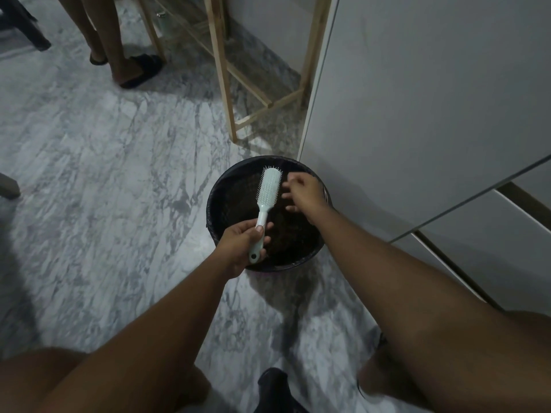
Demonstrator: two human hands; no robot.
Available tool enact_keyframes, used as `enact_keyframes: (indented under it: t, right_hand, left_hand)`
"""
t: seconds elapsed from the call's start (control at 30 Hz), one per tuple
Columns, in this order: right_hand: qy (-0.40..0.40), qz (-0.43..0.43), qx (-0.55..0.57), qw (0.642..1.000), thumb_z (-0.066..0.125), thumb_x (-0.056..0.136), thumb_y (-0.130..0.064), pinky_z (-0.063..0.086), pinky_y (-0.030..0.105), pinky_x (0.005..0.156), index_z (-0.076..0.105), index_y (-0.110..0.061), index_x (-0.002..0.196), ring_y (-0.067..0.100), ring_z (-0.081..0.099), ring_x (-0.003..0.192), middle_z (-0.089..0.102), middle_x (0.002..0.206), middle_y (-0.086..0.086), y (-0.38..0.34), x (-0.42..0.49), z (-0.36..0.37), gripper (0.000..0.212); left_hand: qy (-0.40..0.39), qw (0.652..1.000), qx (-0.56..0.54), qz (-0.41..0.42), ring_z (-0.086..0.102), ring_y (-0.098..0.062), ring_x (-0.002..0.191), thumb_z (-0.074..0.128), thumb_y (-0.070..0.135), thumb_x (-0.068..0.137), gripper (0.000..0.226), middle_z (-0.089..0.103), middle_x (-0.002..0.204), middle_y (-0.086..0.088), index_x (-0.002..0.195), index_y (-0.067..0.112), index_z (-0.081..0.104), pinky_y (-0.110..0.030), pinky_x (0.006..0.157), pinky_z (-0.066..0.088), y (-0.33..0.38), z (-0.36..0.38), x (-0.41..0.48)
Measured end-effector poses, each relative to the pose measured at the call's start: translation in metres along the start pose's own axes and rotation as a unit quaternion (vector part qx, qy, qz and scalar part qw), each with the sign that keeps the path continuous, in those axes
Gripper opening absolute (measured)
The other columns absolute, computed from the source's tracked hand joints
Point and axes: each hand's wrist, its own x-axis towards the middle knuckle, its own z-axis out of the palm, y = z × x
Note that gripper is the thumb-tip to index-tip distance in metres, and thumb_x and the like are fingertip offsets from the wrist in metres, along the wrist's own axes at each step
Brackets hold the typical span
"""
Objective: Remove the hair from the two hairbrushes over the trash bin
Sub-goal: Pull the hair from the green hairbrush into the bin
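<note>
So the left hand [243, 241] is clenched round the hairbrush [266, 201] handle mid-frame, head sticking up over the trash bin [220, 189]; right hand [304, 192] hangs loose-fingered beside the bristles, holding nothing I can see.

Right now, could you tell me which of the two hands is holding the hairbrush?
The left hand: it grips the hairbrush by its handle over the bin. The right hand hovers beside the bristles, fingers loosely spread, holding nothing visible.

My hairbrush [267, 195] looks smooth pale plastic; trash bin [222, 186] liner glossy black; floor [104, 174] polished marble; far shelf frame [220, 70] bare wood.
</note>
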Motion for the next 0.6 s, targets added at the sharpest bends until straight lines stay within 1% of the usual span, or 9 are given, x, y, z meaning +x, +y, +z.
enact_keyframes:
  t: [0.07,0.13,0.23,0.3,0.37,0.4,0.47,0.53,0.6]
  right_hand:
    - [-0.010,-0.065,-0.133,0.989,0.064,0.086,-0.050,0.056,0.042,0.090,0.043,-0.018,0.141,0.021,0.058,0.114,0.055,0.136,0.008,0.000,0.001,0.008,0.067]
    - [0.012,-0.113,-0.202,0.973,0.076,0.071,-0.057,0.049,0.039,0.100,0.046,-0.018,0.140,0.021,0.054,0.121,0.054,0.138,0.007,-0.001,0.002,0.016,0.085]
    - [0.062,-0.125,-0.159,0.977,0.083,0.071,-0.044,0.051,0.026,0.091,0.064,-0.013,0.126,0.017,0.065,0.106,0.069,0.120,0.006,-0.010,0.006,0.016,0.066]
    - [0.076,-0.118,-0.150,0.979,0.077,0.080,-0.035,0.051,0.021,0.084,0.072,-0.010,0.114,0.017,0.070,0.098,0.074,0.109,0.006,-0.016,0.008,0.011,0.042]
    - [0.073,-0.075,-0.066,0.992,0.067,0.092,-0.023,0.058,0.022,0.073,0.072,-0.005,0.109,0.020,0.073,0.087,0.075,0.104,0.012,-0.021,0.006,0.007,0.026]
    - [0.056,-0.043,0.000,0.997,0.061,0.095,-0.018,0.060,0.023,0.066,0.070,-0.001,0.108,0.022,0.074,0.084,0.074,0.103,0.016,-0.023,0.001,0.006,0.023]
    - [-0.004,-0.007,0.098,0.995,0.058,0.097,-0.014,0.062,0.026,0.063,0.066,0.002,0.111,0.022,0.072,0.081,0.072,0.105,0.019,-0.022,-0.009,0.004,0.022]
    - [-0.083,-0.021,0.104,0.991,0.067,0.091,-0.011,0.062,0.027,0.065,0.064,0.002,0.116,0.017,0.070,0.085,0.071,0.108,0.017,-0.017,-0.017,0.003,0.028]
    - [-0.123,-0.056,0.050,0.990,0.079,0.079,-0.008,0.062,0.026,0.066,0.066,0.000,0.118,0.016,0.071,0.090,0.072,0.107,0.014,-0.011,-0.019,0.004,0.042]
  left_hand:
    - [0.000,1.000,0.017,0.001,0.063,-0.015,0.081,0.054,0.007,0.100,0.020,0.072,0.118,-0.005,0.117,0.008,0.065,-0.028,0.055,0.051,-0.003,0.000,0.000]
    - [0.000,1.000,0.026,0.005,0.063,-0.016,0.081,0.054,0.008,0.100,0.022,0.072,0.117,-0.004,0.120,0.009,0.064,-0.029,0.055,0.052,-0.005,0.001,-0.001]
    - [-0.005,1.000,0.024,0.013,0.061,-0.017,0.081,0.052,0.008,0.101,0.020,0.072,0.118,-0.006,0.116,0.011,0.065,-0.030,0.056,0.052,-0.005,0.000,-0.003]
    - [-0.010,1.000,0.017,0.014,0.060,-0.017,0.079,0.051,0.007,0.101,0.020,0.072,0.119,-0.007,0.115,0.010,0.065,-0.029,0.056,0.051,-0.005,-0.004,-0.004]
    - [-0.009,1.000,0.007,0.013,0.061,-0.017,0.079,0.050,0.008,0.102,0.022,0.072,0.120,-0.007,0.119,0.008,0.063,-0.029,0.054,0.051,-0.003,-0.007,-0.005]
    - [-0.003,1.000,-0.004,0.012,0.061,-0.016,0.078,0.050,0.009,0.102,0.023,0.073,0.119,-0.006,0.121,0.007,0.062,-0.029,0.054,0.051,-0.002,-0.007,-0.005]
    - [0.015,0.999,-0.036,0.011,0.061,-0.014,0.077,0.049,0.012,0.103,0.024,0.073,0.118,-0.004,0.124,0.007,0.060,-0.028,0.053,0.051,0.000,-0.006,-0.005]
    - [0.023,0.999,-0.044,0.012,0.060,-0.015,0.077,0.049,0.012,0.103,0.025,0.072,0.120,-0.006,0.124,0.007,0.060,-0.028,0.052,0.050,0.003,-0.006,-0.005]
    - [0.020,0.999,-0.035,0.009,0.061,-0.016,0.079,0.050,0.012,0.103,0.025,0.072,0.123,-0.007,0.124,0.007,0.061,-0.029,0.053,0.050,0.005,-0.007,-0.006]
